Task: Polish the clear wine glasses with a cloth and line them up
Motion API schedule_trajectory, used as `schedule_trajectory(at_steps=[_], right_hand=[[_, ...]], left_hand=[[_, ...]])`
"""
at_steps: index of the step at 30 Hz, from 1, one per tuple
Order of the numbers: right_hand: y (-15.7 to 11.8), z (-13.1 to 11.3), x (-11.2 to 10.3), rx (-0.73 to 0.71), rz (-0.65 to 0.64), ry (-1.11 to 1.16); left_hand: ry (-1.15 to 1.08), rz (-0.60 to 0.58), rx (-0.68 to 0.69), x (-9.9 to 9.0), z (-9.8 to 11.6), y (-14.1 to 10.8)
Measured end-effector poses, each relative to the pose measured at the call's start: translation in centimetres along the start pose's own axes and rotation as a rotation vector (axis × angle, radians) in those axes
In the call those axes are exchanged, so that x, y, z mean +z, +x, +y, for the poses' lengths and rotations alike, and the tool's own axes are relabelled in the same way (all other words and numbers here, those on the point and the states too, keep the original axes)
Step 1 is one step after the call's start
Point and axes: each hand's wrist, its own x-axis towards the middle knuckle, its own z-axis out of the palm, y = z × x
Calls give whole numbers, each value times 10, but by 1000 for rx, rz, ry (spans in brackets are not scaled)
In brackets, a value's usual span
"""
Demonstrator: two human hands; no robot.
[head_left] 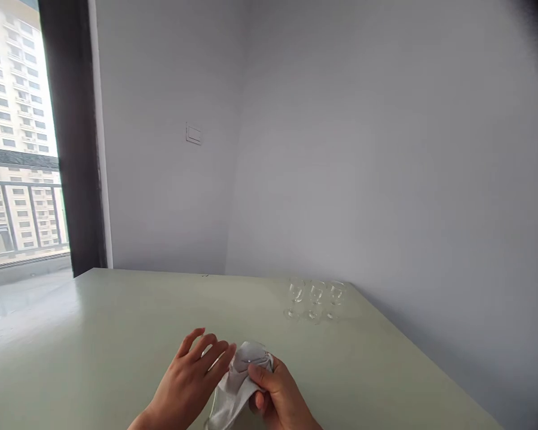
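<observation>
A light grey cloth (238, 382) hangs in folds between my two hands, above the near part of the table. My right hand (280, 388) is closed on its upper right side, with the thumb pressed on top. My left hand (190, 373) is at the cloth's left side, back of the hand up and fingers spread, its fingertips close to the fabric. The left thumb is hidden. Whether anything lies inside the folds, I cannot tell. Farther back on the right, three clear stemmed glasses (314, 300) stand upright in a row, apart from both hands.
The pale green table (138, 322) reaches back to grey walls (341, 149) that meet in a corner. A switch plate (193, 134) is on the left wall. At the far left, a dark frame (72, 137) borders an opening onto a balcony railing (18, 215).
</observation>
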Motion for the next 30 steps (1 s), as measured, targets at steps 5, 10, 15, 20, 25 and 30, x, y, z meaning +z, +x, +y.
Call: schedule_trajectory(at_steps=[5, 10, 15, 20, 25, 30], right_hand=[[-5, -8, 2, -61, -76, -217], [-27, -31, 1, -86, -183, -667], [-25, -29, 1, -120, -124, -678], [-5, -12, 3, 9, 41, 17], [-14, -15, 6, 20, -170, -153], [-20, -29, -4, -175, -311, -793]], left_hand=[[-179, -132, -80, 4, -10, -7], [-866, -609, -617, 5, -21, -8], [-895, -701, -632, 6, -27, -9], [-25, -184, -142, 10, -14, -15], [-21, -168, -27, 4, -23, -16], [-378, -430, -229, 4, -32, -10]])
